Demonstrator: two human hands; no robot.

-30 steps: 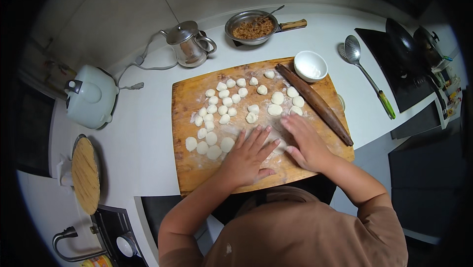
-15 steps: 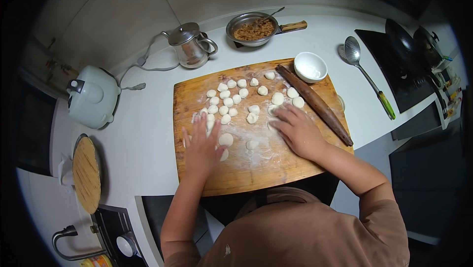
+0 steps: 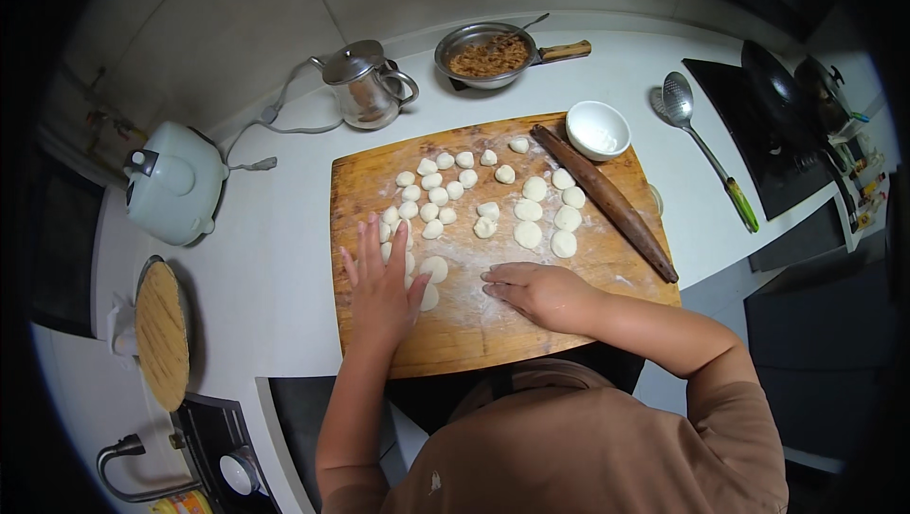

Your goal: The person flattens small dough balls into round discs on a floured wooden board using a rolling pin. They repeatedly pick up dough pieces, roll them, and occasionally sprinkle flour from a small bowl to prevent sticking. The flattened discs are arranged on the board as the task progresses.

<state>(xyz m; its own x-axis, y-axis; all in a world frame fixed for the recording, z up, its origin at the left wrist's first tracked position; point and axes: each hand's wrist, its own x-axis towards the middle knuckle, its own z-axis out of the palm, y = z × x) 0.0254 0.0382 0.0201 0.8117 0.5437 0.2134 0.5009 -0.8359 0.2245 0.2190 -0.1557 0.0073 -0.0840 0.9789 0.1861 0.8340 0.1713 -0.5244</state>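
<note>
A floured wooden board (image 3: 588, 315) lies on the white counter and carries several small white dough pieces (image 3: 529, 234), some round, some pressed flat. My left hand (image 3: 381, 288) rests flat, fingers spread, on the board's left part, over dough pieces there, with a flattened piece (image 3: 434, 269) at its thumb side. My right hand (image 3: 533, 292) lies palm down, fingers together, on the board's middle front. Whether a dough piece is under it is hidden. A long dark rolling pin (image 3: 604, 200) lies diagonally along the board's right side.
A small white bowl (image 3: 598, 129) stands at the board's far right corner. Behind are a metal kettle (image 3: 364, 87) and a pan of brown filling (image 3: 491, 55). A skimmer spoon (image 3: 703, 148) lies right, near a black stove (image 3: 770, 135). A pale rice cooker (image 3: 172, 183) sits left.
My left hand stayed on the board's left side, sliding slightly nearer. My right hand moved from the dough pieces at the middle right toward the board's front centre.
</note>
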